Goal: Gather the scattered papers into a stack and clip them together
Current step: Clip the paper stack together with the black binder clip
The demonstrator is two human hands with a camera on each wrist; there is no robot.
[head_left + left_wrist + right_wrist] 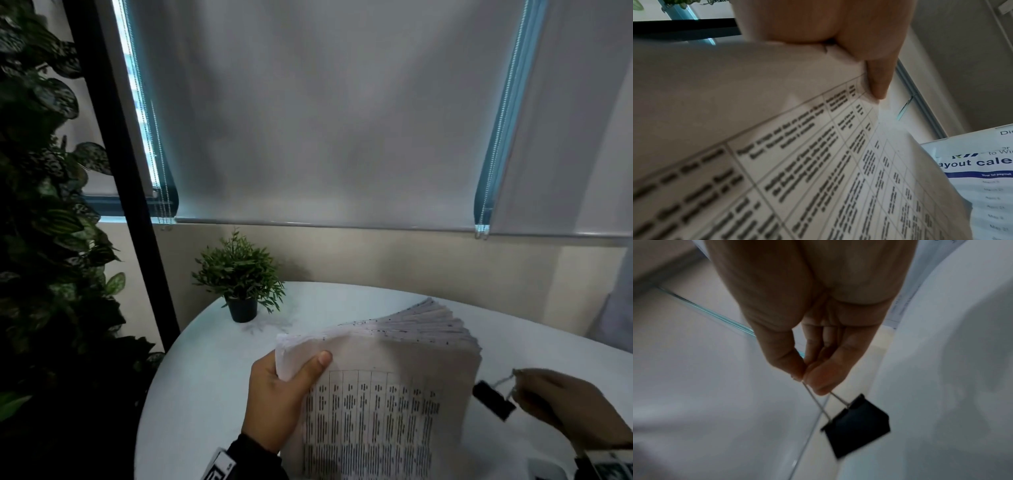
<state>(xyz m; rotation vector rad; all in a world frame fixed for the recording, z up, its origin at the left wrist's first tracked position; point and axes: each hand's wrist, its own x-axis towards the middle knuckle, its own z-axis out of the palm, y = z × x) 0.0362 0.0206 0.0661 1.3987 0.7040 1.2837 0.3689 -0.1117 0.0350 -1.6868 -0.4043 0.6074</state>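
A thick stack of printed papers (394,383) is lifted off the round white table (205,370), its far edges fanned out. My left hand (274,394) grips the stack's upper left corner, thumb on the top sheet, which carries a printed table (818,162). To the right of the stack, my right hand (561,404) pinches the wire handles of a black binder clip (493,400). The clip (858,426) hangs below my thumb and fingertip in the right wrist view, apart from the papers.
A small potted plant (239,284) stands at the table's far left. A tall leafy plant (44,205) and a black post (120,154) stand left of the table. A printed calendar sheet (986,170) shows behind the stack in the left wrist view.
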